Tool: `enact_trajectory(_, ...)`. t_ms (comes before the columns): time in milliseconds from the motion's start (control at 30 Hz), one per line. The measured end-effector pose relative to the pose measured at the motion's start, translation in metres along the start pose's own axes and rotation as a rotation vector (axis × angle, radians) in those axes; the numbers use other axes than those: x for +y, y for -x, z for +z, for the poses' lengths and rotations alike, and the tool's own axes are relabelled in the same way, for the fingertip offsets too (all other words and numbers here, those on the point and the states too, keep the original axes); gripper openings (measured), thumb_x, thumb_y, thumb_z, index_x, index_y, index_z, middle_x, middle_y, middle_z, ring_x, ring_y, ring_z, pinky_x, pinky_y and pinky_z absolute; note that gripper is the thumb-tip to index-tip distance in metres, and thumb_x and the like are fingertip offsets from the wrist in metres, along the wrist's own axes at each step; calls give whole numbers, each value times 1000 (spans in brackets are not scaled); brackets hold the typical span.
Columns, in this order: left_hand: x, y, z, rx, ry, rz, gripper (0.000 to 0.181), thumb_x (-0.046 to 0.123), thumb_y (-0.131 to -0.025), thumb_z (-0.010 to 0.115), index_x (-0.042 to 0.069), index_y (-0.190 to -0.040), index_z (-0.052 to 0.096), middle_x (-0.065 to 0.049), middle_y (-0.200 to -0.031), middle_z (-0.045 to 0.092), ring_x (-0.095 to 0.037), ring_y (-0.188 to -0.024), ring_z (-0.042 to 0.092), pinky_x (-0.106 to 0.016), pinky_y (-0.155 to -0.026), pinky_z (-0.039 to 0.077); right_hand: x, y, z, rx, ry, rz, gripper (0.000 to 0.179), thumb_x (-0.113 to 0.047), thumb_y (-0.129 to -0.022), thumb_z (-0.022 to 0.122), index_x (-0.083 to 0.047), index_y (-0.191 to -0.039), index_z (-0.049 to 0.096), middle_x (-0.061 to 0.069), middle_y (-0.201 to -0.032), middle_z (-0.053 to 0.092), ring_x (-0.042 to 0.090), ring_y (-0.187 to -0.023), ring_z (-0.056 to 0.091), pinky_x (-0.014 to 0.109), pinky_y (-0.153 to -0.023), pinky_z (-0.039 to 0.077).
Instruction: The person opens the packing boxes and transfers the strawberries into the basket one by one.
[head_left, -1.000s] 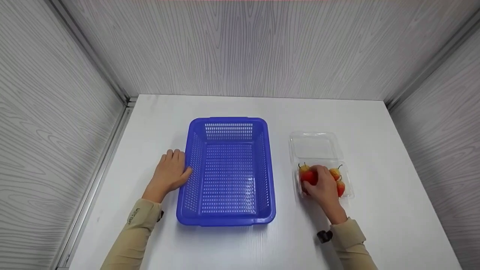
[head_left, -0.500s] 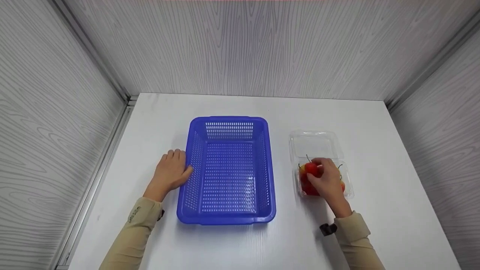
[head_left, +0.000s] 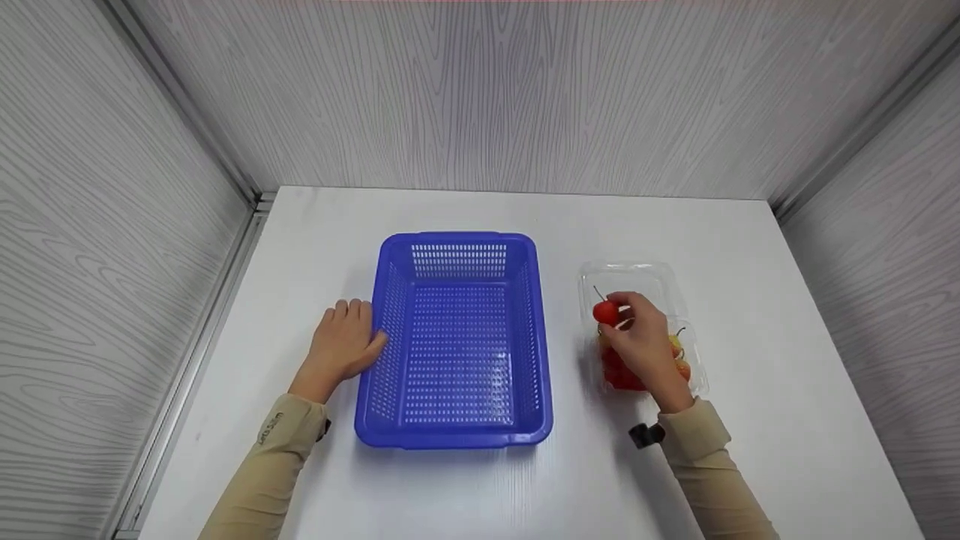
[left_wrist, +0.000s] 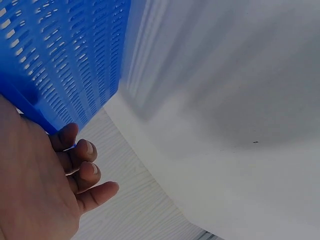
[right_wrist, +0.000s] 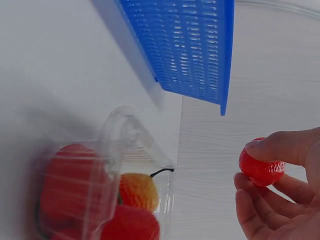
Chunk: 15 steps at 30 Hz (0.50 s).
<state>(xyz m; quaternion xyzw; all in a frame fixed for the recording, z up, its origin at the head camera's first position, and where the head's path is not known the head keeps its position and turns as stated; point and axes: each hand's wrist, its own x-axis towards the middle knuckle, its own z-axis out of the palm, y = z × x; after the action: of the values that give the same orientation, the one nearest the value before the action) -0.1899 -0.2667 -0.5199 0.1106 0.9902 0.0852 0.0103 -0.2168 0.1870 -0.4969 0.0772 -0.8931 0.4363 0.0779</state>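
Note:
A blue plastic basket [head_left: 459,352] with perforated walls stands on the white table. My left hand [head_left: 341,345] holds its left rim, thumb over the edge and fingers along the outer side. In the left wrist view those fingers are bent below the blue rim. My right hand [head_left: 641,334] pinches a small red round fruit [head_left: 606,313] with a thin stem, raised above a clear clamshell box [head_left: 697,379]. Seen from the right wrist, the red fruit [right_wrist: 261,162] has a bumpy, shiny skin and sits between thumb and fingertips.
Several more red fruits [head_left: 621,375] and yellow-red fruits [head_left: 682,367] lie in the box's near half, partly hidden by the right hand. Its open lid [head_left: 641,281] lies flat on the far side. Grey wood-grain walls [head_left: 480,97] enclose the table.
The right hand has lifted the red fruit out of the box and moved it up and slightly left. The left hand and the basket have stayed put.

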Motion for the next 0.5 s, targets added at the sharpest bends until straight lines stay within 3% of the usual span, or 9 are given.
enact_trajectory(500,3,-1,-2,-19,9,-19,46,30,-92,50,-12,-112,48,-23,-98,50,-38,-90,44,-52,-82,38,-46,-47,27,-37,-72,-189,40,8,-77,76,7,-116,64,22,-106,67,33,-84,66,46,-75,56)
